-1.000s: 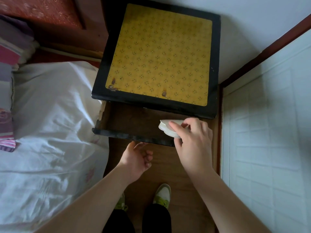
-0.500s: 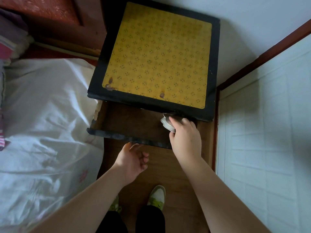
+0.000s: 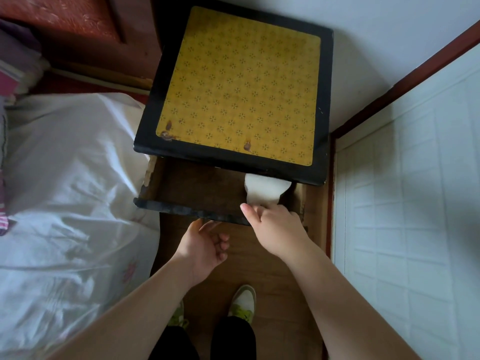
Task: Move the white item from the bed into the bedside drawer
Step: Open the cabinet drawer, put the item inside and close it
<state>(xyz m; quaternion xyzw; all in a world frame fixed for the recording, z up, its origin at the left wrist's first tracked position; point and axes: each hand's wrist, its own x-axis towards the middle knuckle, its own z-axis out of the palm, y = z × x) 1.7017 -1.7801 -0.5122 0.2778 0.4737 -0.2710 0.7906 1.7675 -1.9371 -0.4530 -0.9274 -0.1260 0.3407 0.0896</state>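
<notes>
The white item (image 3: pixel 265 190) lies flat in the right end of the open bedside drawer (image 3: pixel 187 210), its far edge tucked under the cabinet top. My right hand (image 3: pixel 275 227) hovers over the drawer's front rail with its knuckles at the item's near edge; the fingers are loosely bent and no longer wrapped around it. My left hand (image 3: pixel 205 245) sits just below the drawer front, palm up, fingers loosely curled, thumb tip near the rail, holding nothing.
The bedside cabinet (image 3: pixel 233 81) has a yellow patterned top with a black rim. The bed with its white sheet (image 3: pixel 65 190) is on the left, a white panelled wall (image 3: pixel 415 203) on the right. My shoes (image 3: pixel 242 300) stand on the brown wooden floor.
My right hand carried the white item into the drawer, let it lie there and drew back to the front rail. The left hand stayed below the drawer front.
</notes>
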